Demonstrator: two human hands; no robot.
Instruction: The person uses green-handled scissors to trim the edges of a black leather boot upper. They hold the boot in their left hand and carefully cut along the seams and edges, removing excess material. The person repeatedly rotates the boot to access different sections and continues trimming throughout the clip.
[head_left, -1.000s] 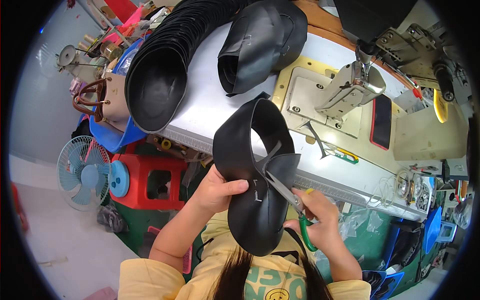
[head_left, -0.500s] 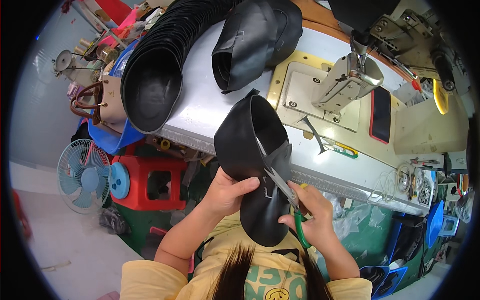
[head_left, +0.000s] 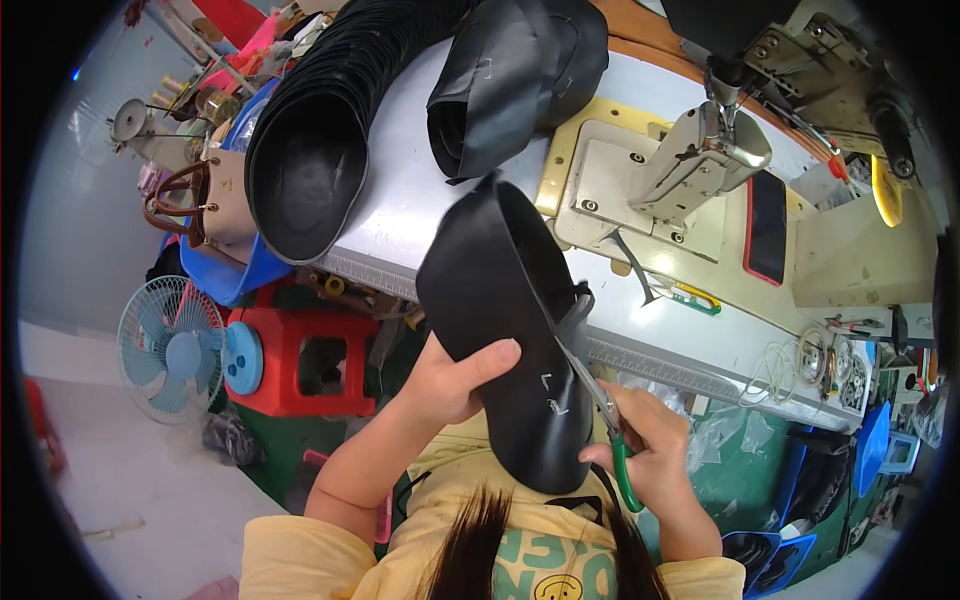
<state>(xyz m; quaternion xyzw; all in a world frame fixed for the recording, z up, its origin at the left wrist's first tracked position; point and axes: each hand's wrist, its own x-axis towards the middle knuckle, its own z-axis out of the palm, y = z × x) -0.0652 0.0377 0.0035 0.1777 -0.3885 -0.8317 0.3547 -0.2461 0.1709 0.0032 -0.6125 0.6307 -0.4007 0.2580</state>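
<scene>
My left hand [head_left: 450,378] grips a black leather-like shoe upper [head_left: 490,290] by its left side, thumb on top and fingers behind it. The piece is held upright before my chest, its hollow opening toward the table and small pale marks on its surface. In my right hand [head_left: 648,440] is a pair of green-handled scissors [head_left: 612,420]. Their blades lie along the right edge of the piece, next to a narrow strip [head_left: 578,312] curling from that edge. How far the blades are apart is hard to tell.
On the white table, a long nested stack of black uppers [head_left: 310,180] lies left of more black pieces [head_left: 490,110]. A sewing machine [head_left: 690,170], a phone [head_left: 765,228], a cut black strip [head_left: 636,266] and small green-yellow snips [head_left: 695,298] are on the right. A red stool [head_left: 290,390] and fan [head_left: 180,350] stand left.
The scissors and my right hand have moved slightly right and down. The upper has turned a little, and a strip now curls at its right edge.
</scene>
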